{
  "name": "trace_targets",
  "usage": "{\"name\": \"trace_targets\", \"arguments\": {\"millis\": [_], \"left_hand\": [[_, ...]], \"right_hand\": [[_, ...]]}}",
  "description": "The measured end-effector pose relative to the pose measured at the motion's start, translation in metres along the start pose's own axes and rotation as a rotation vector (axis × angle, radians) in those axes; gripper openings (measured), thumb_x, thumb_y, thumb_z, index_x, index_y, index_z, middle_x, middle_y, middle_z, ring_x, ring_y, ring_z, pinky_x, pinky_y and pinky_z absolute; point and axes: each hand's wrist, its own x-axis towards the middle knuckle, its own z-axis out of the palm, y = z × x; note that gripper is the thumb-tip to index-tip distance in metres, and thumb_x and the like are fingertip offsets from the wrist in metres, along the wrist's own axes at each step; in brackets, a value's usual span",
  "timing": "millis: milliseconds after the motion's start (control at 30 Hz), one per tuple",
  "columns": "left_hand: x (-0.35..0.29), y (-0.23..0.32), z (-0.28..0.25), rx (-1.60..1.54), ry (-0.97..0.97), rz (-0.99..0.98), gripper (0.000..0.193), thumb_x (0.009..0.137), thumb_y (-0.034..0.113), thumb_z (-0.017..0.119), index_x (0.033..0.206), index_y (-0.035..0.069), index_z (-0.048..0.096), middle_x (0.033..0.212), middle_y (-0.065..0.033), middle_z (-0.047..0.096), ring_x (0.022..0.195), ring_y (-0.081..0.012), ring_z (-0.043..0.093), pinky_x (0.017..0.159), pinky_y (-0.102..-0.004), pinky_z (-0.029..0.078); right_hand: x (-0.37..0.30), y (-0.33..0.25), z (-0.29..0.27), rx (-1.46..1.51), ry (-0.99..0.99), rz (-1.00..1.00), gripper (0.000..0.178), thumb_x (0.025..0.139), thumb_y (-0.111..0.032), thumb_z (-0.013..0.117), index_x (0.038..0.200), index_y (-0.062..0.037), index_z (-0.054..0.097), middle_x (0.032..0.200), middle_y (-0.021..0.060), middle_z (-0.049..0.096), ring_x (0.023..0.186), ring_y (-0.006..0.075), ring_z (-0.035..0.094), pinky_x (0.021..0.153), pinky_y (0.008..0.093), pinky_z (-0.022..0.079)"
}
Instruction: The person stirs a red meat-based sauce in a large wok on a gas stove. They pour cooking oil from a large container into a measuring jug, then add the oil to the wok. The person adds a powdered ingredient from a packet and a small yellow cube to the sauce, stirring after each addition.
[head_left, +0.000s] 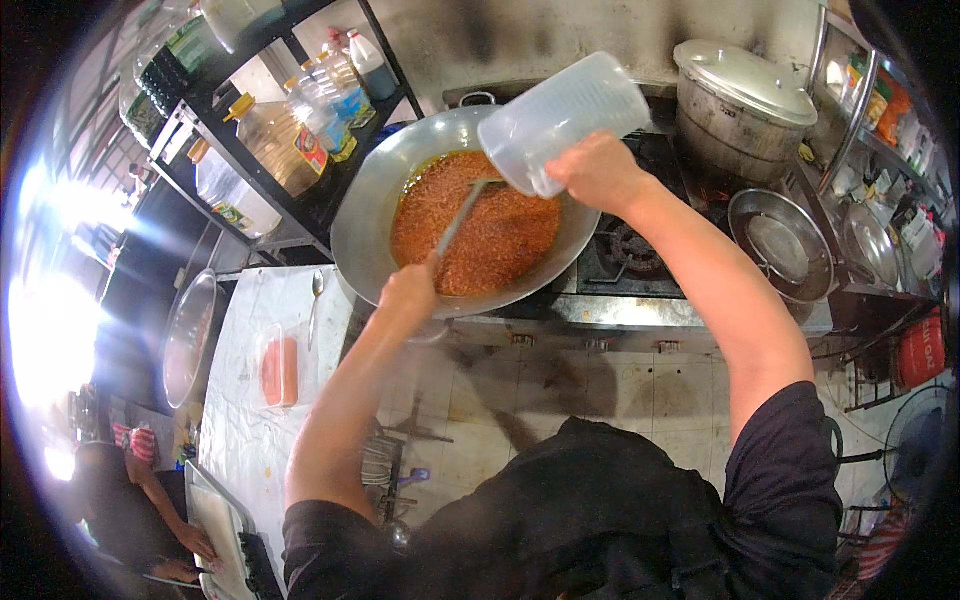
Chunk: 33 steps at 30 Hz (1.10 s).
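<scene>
A wide metal wok on the stove holds a reddish-brown, oily minced mixture. My left hand is closed around the handle of a metal spatula, whose blade reaches into the mixture. My right hand grips a translucent plastic container by its near side. The container is tipped on its side over the wok's right half, its mouth toward the mixture. Whether anything is flowing out of it cannot be made out.
Right of the wok is a burner, with a large lidded pot behind and a metal pan beside it. Oil bottles fill the left shelf. A white table bears a red-filled tub and a spoon. Another person works lower left.
</scene>
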Motion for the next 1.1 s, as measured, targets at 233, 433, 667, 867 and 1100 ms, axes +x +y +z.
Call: {"name": "trace_targets", "arguments": {"millis": [233,433,667,867,1100], "left_hand": [[-0.092,-0.017,-0.067,-0.124,-0.021,0.032,0.053,0.083,0.018,0.057,0.135,0.015,0.046,0.111,-0.0214,0.062,0.103,-0.0385,0.060,0.088,-0.0440,0.048],[-0.054,-0.090,-0.097,-0.380,0.052,-0.232,0.049,0.084,0.012,0.050,0.133,0.010,0.049,0.081,-0.0161,0.064,0.067,-0.0253,0.064,0.065,-0.0374,0.051],[0.062,-0.128,-0.030,-0.815,-0.213,-0.269,0.056,0.087,0.009,0.047,0.142,0.007,0.034,0.066,-0.0063,0.053,0.045,-0.0146,0.049,0.041,-0.0304,0.042],[0.108,-0.086,-0.008,-1.019,-0.525,-0.052,0.049,0.093,0.012,0.044,0.141,0.009,0.033,0.070,-0.0044,0.051,0.047,-0.0135,0.047,0.040,-0.0292,0.041],[0.039,-0.058,-0.069,-0.627,-0.515,-0.012,0.047,0.095,0.016,0.046,0.141,0.017,0.038,0.070,-0.0023,0.049,0.047,-0.0114,0.045,0.039,-0.0280,0.040]], "right_hand": [[-0.010,0.007,0.002,0.050,0.152,0.209,0.007,0.067,-0.009,0.059,0.072,-0.0145,0.062,0.063,0.0076,0.063,0.062,0.0280,0.065,0.055,0.0410,0.051],[-0.037,0.016,-0.030,0.340,0.477,0.639,0.015,0.068,-0.022,0.068,0.078,-0.0105,0.065,0.066,0.0143,0.062,0.067,0.0354,0.062,0.057,0.0443,0.047],[-0.087,-0.021,-0.049,0.729,0.693,1.006,0.021,0.078,-0.015,0.075,0.080,0.0044,0.067,0.063,0.0001,0.058,0.058,0.0038,0.046,0.052,0.0229,0.038],[-0.125,-0.060,-0.057,0.964,0.825,1.242,0.019,0.075,-0.013,0.078,0.083,0.0012,0.069,0.068,-0.0012,0.061,0.064,0.0040,0.047,0.059,0.0218,0.039],[-0.147,-0.075,-0.064,1.009,0.887,1.300,0.016,0.076,-0.012,0.078,0.083,-0.0004,0.070,0.071,-0.0025,0.063,0.066,0.0045,0.051,0.061,0.0219,0.040]]}}
